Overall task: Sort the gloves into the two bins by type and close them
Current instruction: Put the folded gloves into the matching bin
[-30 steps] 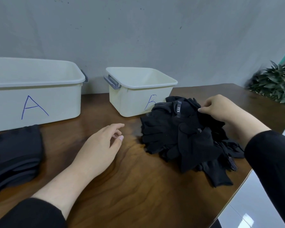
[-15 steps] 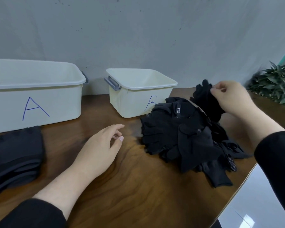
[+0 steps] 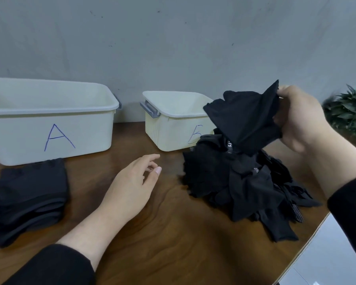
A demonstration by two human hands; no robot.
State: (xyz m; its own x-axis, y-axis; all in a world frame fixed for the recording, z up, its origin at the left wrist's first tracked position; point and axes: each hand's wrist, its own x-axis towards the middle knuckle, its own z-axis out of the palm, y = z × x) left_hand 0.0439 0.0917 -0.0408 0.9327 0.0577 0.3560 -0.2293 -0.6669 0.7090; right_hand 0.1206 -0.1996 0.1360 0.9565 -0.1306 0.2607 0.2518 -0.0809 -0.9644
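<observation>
Wooden table (image 3: 173, 254), bin A (image 3: 49, 128), bin B (image 3: 173, 128)

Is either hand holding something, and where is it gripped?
The right hand pinches a black fabric glove by its upper right edge. The left hand holds nothing.

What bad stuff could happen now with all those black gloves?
1. The right hand holds a black glove only by its edge, so it might slip and drop back onto the pile.
2. All the gloves are black, so the types are easy to mix up, and it could land in the wrong bin: A or B.
3. The pile lies near the table edge, so loose gloves could slide off.
</observation>
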